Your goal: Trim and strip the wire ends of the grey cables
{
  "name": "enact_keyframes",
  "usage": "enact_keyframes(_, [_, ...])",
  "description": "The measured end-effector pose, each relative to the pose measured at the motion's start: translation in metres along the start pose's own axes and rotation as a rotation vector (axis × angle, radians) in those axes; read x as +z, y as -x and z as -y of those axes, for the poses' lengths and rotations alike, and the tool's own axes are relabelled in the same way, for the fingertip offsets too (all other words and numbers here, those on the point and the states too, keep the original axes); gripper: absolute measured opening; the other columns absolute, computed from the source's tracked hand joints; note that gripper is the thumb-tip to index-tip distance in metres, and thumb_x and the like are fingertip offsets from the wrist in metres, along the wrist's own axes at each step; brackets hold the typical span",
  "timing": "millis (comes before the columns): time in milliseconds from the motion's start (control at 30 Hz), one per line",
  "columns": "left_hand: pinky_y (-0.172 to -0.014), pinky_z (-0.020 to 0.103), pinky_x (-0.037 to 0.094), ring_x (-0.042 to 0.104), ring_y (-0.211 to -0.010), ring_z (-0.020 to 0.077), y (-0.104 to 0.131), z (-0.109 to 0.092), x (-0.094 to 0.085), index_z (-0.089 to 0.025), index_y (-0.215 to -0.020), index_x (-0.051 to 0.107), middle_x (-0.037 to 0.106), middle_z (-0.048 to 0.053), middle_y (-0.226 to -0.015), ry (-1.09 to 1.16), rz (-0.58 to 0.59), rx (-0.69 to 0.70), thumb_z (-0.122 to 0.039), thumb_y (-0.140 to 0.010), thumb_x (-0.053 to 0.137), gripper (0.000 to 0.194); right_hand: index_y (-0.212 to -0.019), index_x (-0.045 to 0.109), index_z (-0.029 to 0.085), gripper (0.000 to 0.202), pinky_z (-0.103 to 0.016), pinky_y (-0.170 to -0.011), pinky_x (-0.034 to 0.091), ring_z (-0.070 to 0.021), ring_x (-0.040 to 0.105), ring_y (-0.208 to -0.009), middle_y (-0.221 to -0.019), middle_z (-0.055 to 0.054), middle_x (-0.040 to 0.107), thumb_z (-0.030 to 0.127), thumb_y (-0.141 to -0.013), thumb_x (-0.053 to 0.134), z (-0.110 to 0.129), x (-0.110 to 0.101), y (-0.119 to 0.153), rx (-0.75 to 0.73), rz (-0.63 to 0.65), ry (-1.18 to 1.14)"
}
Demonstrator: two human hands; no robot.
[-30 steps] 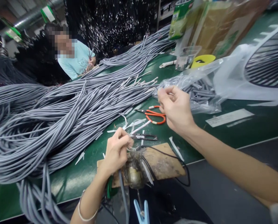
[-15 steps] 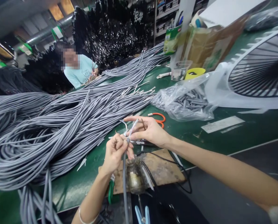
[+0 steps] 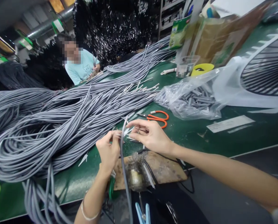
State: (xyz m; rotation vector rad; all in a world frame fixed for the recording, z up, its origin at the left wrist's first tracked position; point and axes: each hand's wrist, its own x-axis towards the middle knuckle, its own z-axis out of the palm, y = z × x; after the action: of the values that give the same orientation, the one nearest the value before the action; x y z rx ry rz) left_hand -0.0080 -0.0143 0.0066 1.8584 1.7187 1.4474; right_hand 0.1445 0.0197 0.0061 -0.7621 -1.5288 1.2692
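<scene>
A grey cable (image 3: pixel 123 161) rises from the lower edge of the view between my hands, its upper end pointing away from me. Thin pale wires (image 3: pixel 127 132) show by that end, partly blurred. My left hand (image 3: pixel 109 151) is closed in a pinch on thin wires just left of the cable. On the right, my right hand (image 3: pixel 150 134) curls with thumb and fingertips closed on thin wires beside the cable; its fingers partly hide them. Orange-handled scissors (image 3: pixel 161 117) lie on the table just beyond my right hand.
Long bundles of grey cables (image 3: pixel 66 130) cover the left of the green table (image 3: pixel 185 133). A plastic bag (image 3: pixel 190 99) of short grey tubes and a white fan (image 3: pixel 264 71) stand right. Nearer are a stained board (image 3: pixel 166 169) and glass jar (image 3: pixel 136 178). A co-worker (image 3: pixel 83 67) sits across.
My left hand has shifted left and let go of the cable's grey jacket for the thin wires. The cable end now reaches higher between my hands. The view has turned slightly.
</scene>
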Motion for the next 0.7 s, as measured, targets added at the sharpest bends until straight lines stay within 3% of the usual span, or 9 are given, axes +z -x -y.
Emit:
enact_keyframes(100, [-0.048,0.019,0.044,0.056,-0.044,0.0096,-0.004,0.000,-0.004,-0.017,-0.066,0.061,0.059,-0.002,-0.051,0.032,-0.091,-0.088,-0.030,-0.086,0.050,0.026,-0.086,0.064,0.012,0.019,-0.017,-0.037,0.023,-0.0019,0.027,-0.041,-0.060,0.004,0.052,0.011,-0.068,0.058,0.003,-0.003,0.001,-0.006,0.023,0.044])
enact_keyframes(233, [-0.045,0.017,0.043,0.053,-0.042,0.0081,-0.010,0.000,-0.003,-0.016,-0.060,0.053,0.052,-0.004,-0.048,0.224,-0.114,-0.212,-0.042,-0.082,0.054,0.035,-0.086,0.063,0.012,0.018,-0.017,-0.037,0.019,-0.0019,0.024,-0.042,-0.059,0.005,0.050,0.011,-0.068,0.058,0.003,-0.006,0.002,-0.005,0.028,0.036])
enact_keyframes(333, [-0.046,0.019,0.047,0.055,-0.047,0.0093,-0.013,0.000,0.000,-0.017,-0.058,0.046,0.051,-0.003,-0.052,0.502,-0.003,-0.387,-0.055,-0.074,0.059,0.044,-0.083,0.061,0.012,0.016,-0.017,-0.039,0.024,-0.0023,0.029,-0.043,-0.059,0.005,0.050,0.012,-0.067,0.058,0.002,-0.007,0.001,0.008,0.040,0.016])
enact_keyframes(467, [-0.034,0.019,0.042,0.052,-0.040,0.0091,-0.013,-0.001,0.001,-0.018,-0.062,0.038,0.062,0.000,-0.063,0.711,0.216,-0.607,-0.062,-0.063,0.065,0.051,-0.085,0.059,0.013,0.020,-0.018,-0.047,0.036,-0.0055,0.045,-0.050,-0.060,0.004,0.053,0.015,-0.066,0.060,-0.001,-0.010,-0.004,0.056,0.066,-0.058])
enact_keyframes(567, [-0.027,0.017,0.035,0.047,-0.033,0.0077,-0.010,-0.006,-0.001,-0.019,-0.063,0.032,0.065,0.002,-0.064,0.818,0.307,-0.606,-0.060,-0.064,0.066,0.054,-0.087,0.056,0.014,0.025,-0.020,-0.052,0.042,-0.0076,0.050,-0.053,-0.059,0.005,0.053,0.017,-0.063,0.062,-0.006,-0.011,-0.008,0.094,0.105,-0.111])
enact_keyframes(700, [-0.024,0.013,0.024,0.037,-0.028,0.0039,-0.008,-0.011,0.002,-0.019,-0.061,0.029,0.065,0.002,-0.060,0.903,0.235,-0.569,-0.057,-0.067,0.066,0.053,-0.083,0.055,0.015,0.021,-0.021,-0.054,0.043,-0.0088,0.052,-0.055,-0.060,0.004,0.054,0.017,-0.064,0.061,-0.009,-0.015,-0.012,0.057,0.039,-0.009])
